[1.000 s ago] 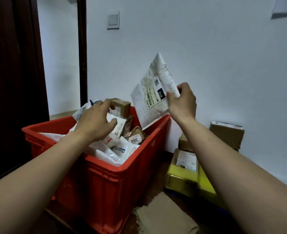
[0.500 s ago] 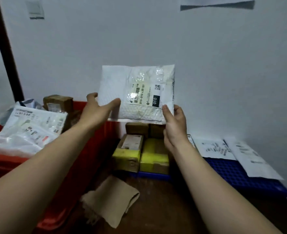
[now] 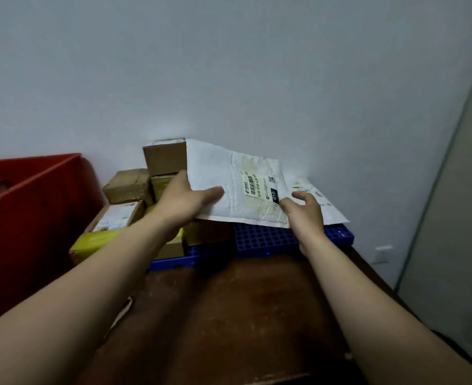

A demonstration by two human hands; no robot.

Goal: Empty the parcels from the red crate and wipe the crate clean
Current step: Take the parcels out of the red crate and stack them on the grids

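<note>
The left hand [image 3: 182,201] pinches the white mailer [image 3: 229,173] by its edge above the blue pallet [image 3: 262,240]; the right hand [image 3: 304,215] touches its corner, grip unclear

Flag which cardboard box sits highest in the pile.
The plain brown box against the wall, beside the held white mailer; the others sit lower.

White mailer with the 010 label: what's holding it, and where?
Both hands hold the white mailer: the left hand grips its left edge, thumb on top; the right hand pinches its near right corner beside the black 010 tag.
</note>
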